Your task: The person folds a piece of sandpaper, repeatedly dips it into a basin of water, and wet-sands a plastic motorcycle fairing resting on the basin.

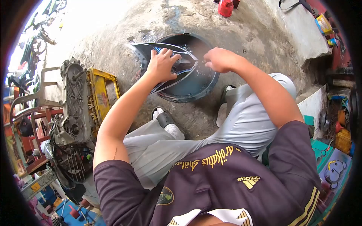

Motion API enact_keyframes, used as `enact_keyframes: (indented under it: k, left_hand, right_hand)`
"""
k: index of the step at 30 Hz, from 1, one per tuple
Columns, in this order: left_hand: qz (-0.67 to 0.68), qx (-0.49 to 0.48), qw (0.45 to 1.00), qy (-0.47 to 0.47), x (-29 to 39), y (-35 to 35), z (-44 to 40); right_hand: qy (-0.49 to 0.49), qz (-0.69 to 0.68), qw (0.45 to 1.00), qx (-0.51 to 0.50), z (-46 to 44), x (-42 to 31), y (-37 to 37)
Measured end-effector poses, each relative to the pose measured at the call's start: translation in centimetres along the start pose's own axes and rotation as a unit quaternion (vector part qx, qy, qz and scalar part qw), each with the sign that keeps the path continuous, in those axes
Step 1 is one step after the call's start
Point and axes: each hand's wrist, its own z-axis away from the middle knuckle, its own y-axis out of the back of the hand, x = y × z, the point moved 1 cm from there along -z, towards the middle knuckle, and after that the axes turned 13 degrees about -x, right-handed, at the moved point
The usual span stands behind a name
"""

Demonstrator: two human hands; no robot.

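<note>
A round dark basin (203,81) of cloudy water stands on the concrete floor in front of my feet. Over its left part lies a pointed, dark and silver panel (145,52) with blue stripes, its tip toward the right. My left hand (163,66) rests on the panel with the fingers spread over its inner side. Just right of the panel's tip, my right hand (220,60) hovers above the basin's right part with its fingers curled. Whether it holds anything small cannot be made out.
A yellow crate (102,90) and a metal engine casing (73,101) stand at the left. A red container (225,8) sits on the floor at the top. Behind the crate are metal frames and parts. A white slab (298,30) and shelves are at the right.
</note>
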Motion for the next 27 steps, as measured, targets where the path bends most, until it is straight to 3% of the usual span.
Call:
enact_keyframes:
  k: [3,6,14,15,17,19,21,27]
  left_hand:
    - [0.049,0.02,0.999,-0.002,-0.7,0.7,0.0]
    - [0.099,0.098,0.99,0.003,-1.5,1.2,-0.1]
    - [0.14,0.153,0.978,0.005,-1.7,2.1,-0.4]
    - [0.14,0.153,0.978,0.006,-1.6,2.1,-0.5]
    - [0.123,0.063,0.99,0.026,-1.6,2.1,-0.7]
    - [0.123,0.092,0.988,0.013,-2.0,1.0,-1.0]
    - [0.066,0.013,0.997,0.028,-2.2,0.2,-1.3]
    - [-0.012,0.012,0.999,0.046,-1.4,-0.1,-1.7]
  right_hand:
    - [-0.014,0.001,1.0,-0.022,0.8,-0.3,0.4]
    - [-0.031,0.004,0.998,-0.046,1.4,-0.5,0.2]
    - [-0.032,0.021,0.996,-0.086,1.2,-1.5,-1.4]
    - [-0.032,0.021,0.995,-0.093,1.2,-1.6,-1.4]
    - [-0.028,0.022,0.995,-0.096,0.8,-1.5,-1.9]
    - [-0.025,0.024,0.994,-0.1,0.6,-1.6,-1.9]
    - [-0.025,0.044,0.993,-0.109,0.6,-1.7,-1.8]
    - [-0.028,0.03,0.994,-0.105,0.5,-1.7,-1.9]
